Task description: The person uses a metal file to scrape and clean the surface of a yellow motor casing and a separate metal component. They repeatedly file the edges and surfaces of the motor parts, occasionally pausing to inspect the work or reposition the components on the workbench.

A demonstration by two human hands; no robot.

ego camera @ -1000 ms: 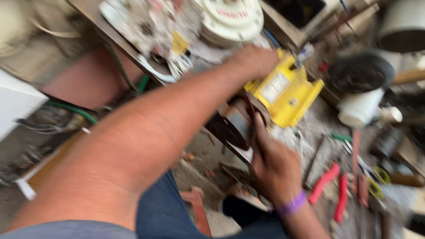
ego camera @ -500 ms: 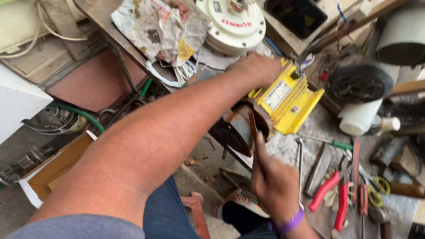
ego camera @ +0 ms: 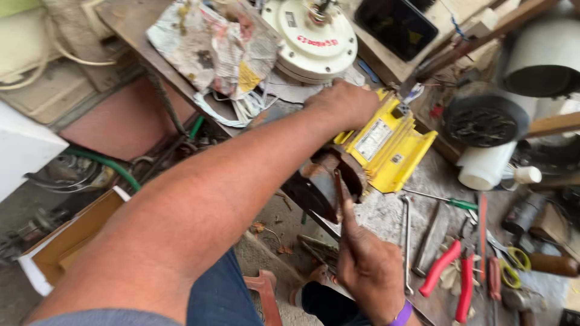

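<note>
Left hand [ego camera: 344, 104] grips yellow motor [ego camera: 386, 145]; right hand [ego camera: 368, 265] steadies.

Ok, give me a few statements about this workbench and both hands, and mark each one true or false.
1. The left hand rests on top of the yellow motor. True.
2. The right hand holds the red-handled pliers. False: the pliers lie on the bench; the hand holds a thin tool at the motor's open end.
3. A green-handled screwdriver lies right of the motor. True.
4. The white round fan housing sits on the floor. False: it is on the bench behind the motor.
</note>
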